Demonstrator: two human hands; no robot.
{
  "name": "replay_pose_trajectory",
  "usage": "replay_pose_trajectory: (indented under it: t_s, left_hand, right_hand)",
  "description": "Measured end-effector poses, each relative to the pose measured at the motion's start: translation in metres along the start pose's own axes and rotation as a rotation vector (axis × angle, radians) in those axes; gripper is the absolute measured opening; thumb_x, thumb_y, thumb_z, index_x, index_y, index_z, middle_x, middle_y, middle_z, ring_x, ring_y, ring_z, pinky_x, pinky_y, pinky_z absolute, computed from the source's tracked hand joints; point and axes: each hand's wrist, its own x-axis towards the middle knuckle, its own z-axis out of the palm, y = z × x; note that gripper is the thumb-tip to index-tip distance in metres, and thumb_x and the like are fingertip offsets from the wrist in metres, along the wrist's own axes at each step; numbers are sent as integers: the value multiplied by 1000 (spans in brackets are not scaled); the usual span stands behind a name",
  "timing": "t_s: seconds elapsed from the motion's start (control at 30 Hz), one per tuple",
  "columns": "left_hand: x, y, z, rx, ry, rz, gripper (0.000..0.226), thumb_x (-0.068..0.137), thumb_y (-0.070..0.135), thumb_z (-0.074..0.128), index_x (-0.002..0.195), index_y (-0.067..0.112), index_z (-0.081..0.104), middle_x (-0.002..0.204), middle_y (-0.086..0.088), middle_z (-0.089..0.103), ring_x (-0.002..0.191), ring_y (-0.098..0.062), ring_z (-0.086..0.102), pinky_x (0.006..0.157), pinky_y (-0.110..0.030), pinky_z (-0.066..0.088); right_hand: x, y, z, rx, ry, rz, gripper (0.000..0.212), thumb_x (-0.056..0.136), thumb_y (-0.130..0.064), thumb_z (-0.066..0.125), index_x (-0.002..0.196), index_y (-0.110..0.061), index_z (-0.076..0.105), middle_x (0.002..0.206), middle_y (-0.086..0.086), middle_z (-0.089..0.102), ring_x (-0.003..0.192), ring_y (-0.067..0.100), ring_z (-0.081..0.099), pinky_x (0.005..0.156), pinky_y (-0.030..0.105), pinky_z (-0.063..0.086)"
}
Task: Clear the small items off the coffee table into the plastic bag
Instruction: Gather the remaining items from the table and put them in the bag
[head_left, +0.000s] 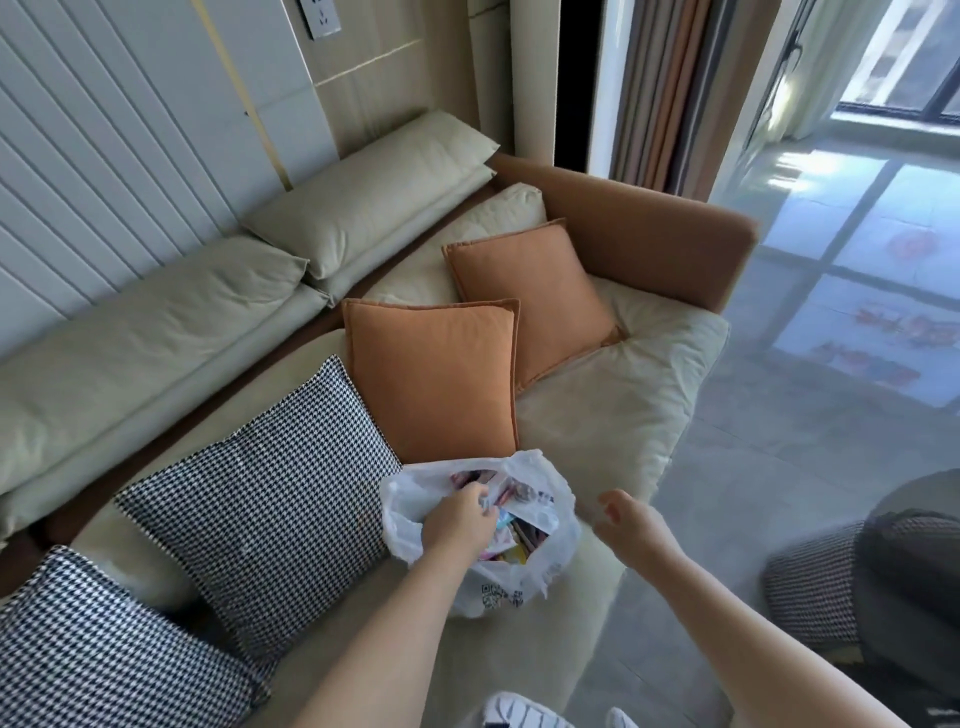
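White shoes (524, 714) are showing at the bottom edge. Above them, the left hand (460, 522) is reaching into the thin white plastic bag (558, 545) on the cream sofa seat (597, 426), fingers curling around colourful packets (506, 540), probably depositing them. The right hand (626, 519) is hovering beside it, fingers relaxed. No table is appearing in frame; bag contents are indistinct.

Down on the front of the white plastic bag (498, 582), low near its bottom edge, there's a black QR code printed beside a few small dark characters, far too blurred to make out. Colourful wrappers (506, 540) show inside the bag's open mouth, and whatever is printed on them can't be read either.
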Motion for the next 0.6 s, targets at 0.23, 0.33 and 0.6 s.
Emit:
replay_pose_trajectory:
  t_s: [0.23, 0.33, 0.6]
  left_hand:
    - [-47, 54, 40, 148, -165, 228, 27, 89, 38, 45, 97, 20, 65, 94, 0, 66, 97, -25, 60, 70, -29, 42]
    - [-57, 71, 53, 186, -236, 305, 35, 88, 39, 46, 107, 16, 64, 115, -6, 65, 111, -26, 58, 86, -31, 46]
    - [-102, 97, 91, 341, -382, 633, 40, 88, 52, 48, 110, 23, 64, 119, -2, 65, 113, -21, 58, 92, -30, 46]
  right_hand:
    - [-57, 33, -2, -74, 70, -47, 29, 90, -28, 51, 116, -18, 58, 114, 5, 60, 110, 24, 55, 85, 30, 43]
    - [-80, 45, -1, -88, 116, 10, 31, 91, -33, 49, 120, -23, 57, 119, 3, 60, 116, 23, 54, 88, 30, 43]
    - [-161, 88, 24, 35, 308, 339, 41, 90, -42, 48, 127, -25, 53, 124, -1, 61, 119, 19, 54, 97, 30, 42]
